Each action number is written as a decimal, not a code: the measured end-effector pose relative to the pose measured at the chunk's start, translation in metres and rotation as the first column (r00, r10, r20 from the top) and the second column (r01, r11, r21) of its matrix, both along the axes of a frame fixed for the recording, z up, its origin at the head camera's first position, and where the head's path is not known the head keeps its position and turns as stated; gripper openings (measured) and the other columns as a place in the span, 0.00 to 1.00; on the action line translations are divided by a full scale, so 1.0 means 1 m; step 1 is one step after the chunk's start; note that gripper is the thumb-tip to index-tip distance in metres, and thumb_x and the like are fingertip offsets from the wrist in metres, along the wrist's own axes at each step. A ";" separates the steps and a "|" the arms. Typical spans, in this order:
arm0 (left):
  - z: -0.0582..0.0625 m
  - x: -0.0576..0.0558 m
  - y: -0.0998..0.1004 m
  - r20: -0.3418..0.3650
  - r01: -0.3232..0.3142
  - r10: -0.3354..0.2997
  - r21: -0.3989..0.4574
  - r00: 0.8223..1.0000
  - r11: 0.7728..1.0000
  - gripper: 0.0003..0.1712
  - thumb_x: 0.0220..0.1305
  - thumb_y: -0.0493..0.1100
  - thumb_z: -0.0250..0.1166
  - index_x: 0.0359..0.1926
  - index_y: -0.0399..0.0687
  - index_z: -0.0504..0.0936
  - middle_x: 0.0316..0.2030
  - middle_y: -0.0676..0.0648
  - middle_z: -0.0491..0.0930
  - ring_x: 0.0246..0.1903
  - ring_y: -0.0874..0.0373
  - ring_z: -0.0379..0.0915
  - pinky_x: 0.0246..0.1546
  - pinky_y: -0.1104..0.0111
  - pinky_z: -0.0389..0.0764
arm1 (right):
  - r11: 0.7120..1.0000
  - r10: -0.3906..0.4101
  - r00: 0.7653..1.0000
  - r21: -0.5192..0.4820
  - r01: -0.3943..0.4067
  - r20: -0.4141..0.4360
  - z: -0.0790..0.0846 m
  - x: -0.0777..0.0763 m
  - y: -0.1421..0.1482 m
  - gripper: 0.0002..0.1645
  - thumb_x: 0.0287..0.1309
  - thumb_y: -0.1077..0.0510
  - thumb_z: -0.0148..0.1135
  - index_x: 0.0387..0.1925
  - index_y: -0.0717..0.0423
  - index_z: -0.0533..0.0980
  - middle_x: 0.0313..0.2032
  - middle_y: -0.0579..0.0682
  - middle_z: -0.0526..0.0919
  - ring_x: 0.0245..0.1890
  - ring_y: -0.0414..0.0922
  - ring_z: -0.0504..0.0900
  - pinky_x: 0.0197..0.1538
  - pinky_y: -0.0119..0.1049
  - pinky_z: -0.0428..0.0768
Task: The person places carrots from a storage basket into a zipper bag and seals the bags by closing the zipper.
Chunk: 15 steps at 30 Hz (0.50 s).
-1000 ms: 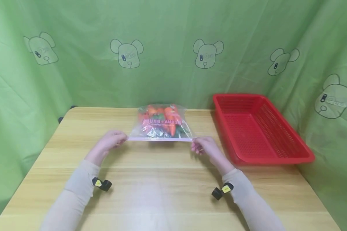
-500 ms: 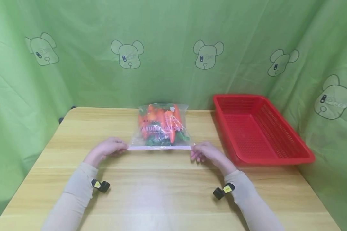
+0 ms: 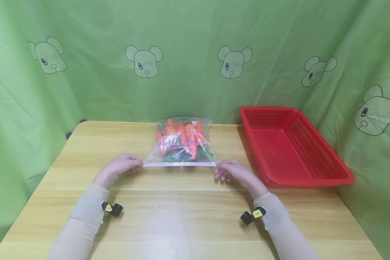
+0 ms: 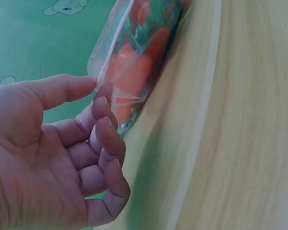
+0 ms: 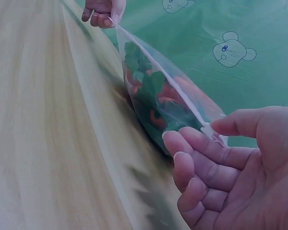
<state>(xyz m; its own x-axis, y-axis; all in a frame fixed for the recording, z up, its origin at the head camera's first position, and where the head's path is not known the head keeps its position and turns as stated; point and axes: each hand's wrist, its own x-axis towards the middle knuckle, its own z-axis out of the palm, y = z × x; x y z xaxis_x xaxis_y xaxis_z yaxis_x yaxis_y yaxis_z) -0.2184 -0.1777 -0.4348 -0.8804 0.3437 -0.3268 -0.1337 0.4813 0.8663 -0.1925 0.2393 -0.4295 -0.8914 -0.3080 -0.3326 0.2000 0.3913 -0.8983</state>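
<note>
A clear zip bag (image 3: 182,144) with pink lettering lies near the table's back edge, its pale zip strip toward me and stretched straight. Inside are several orange carrots (image 3: 192,141) with green tops. My left hand (image 3: 124,164) pinches the strip's left corner between thumb and forefinger; the left wrist view shows that pinch (image 4: 57,143) and the other fingers curled loosely below. At the opposite corner my right hand (image 3: 234,170) pinches the strip by a small whitish slider (image 5: 209,130), seen in the right wrist view.
A red perforated plastic basket (image 3: 312,181) stands on the right of the wooden table (image 3: 178,216). A green curtain (image 3: 188,83) with mouse-like outlines hangs behind and at both sides. Each forearm carries a small black camera (image 3: 117,209).
Both hands have drawn the bag's zip edge a little toward me since one second ago, then barely moved. The bag now looks flatter toward the camera; both corners stay pinched.
</note>
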 end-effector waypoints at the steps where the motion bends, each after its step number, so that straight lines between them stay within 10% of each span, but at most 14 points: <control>1: 0.001 0.000 0.000 -0.004 0.003 -0.003 -0.003 1.000 1.000 0.15 0.66 0.45 0.57 0.37 0.34 0.79 0.21 0.55 0.72 0.24 0.60 0.65 0.30 0.69 0.69 | 1.000 -0.003 1.000 0.000 0.003 -0.003 0.001 0.000 0.000 0.21 0.66 0.53 0.53 0.38 0.70 0.78 0.29 0.51 0.86 0.24 0.39 0.79 0.28 0.30 0.74; 15: 0.027 0.002 -0.012 -0.120 -0.005 -0.007 -0.093 0.993 0.996 0.23 0.68 0.47 0.53 0.52 0.32 0.75 0.45 0.37 0.77 0.43 0.50 0.73 0.43 0.63 0.73 | 0.992 -0.065 0.990 0.101 0.077 -0.121 0.023 0.001 0.006 0.23 0.67 0.52 0.53 0.47 0.72 0.72 0.34 0.62 0.84 0.31 0.46 0.85 0.39 0.41 0.84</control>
<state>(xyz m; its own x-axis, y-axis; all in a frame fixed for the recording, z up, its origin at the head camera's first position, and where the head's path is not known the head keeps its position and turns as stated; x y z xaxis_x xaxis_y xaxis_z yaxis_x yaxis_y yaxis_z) -0.2164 -0.1902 -0.4076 -0.9149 0.3175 -0.2493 -0.0308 0.5609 0.8273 -0.1913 0.2457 -0.4064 -0.9446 -0.2113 -0.2513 0.1262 0.4730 -0.8720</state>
